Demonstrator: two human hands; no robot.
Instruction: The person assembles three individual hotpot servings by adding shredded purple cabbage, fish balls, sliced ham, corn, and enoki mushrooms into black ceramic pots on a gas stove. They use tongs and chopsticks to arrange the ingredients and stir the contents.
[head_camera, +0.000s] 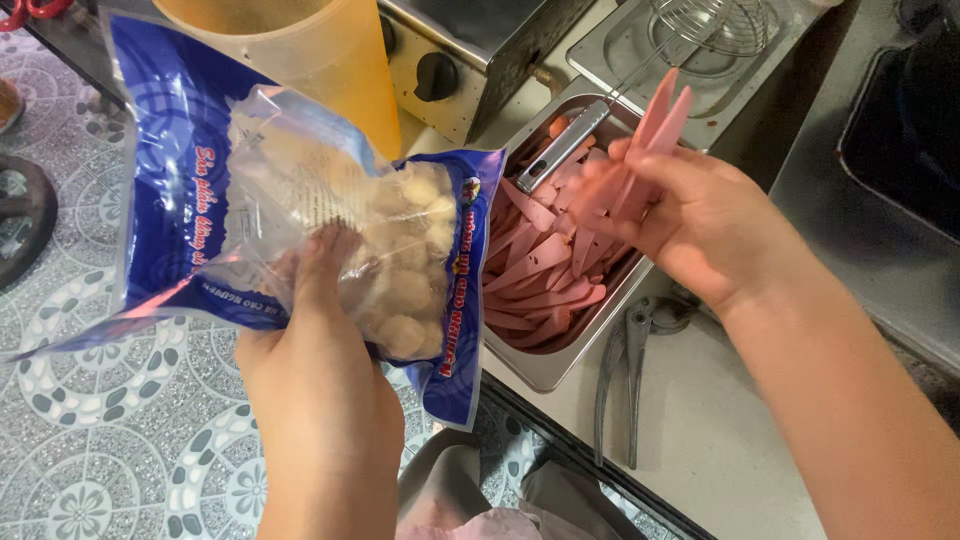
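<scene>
left hand (320, 330) nearest, clamped on blue-and-clear bag (300, 220) of pale round balls, held up over patterned floor (110, 420); bag looks mostly full, its opening not visible. right hand (690, 220) farther out, fingers closed on few pink sausage strips (655, 130), lifted above steel tray (545, 365) on surface (700, 440). tray already holds heap of strips, so judged well along. metal tongs (625, 365) lie beside tray, another pair in it. orange tub (310, 50) and wire skimmer (715, 25) cut off at top; stove knobs partly hidden.
</scene>
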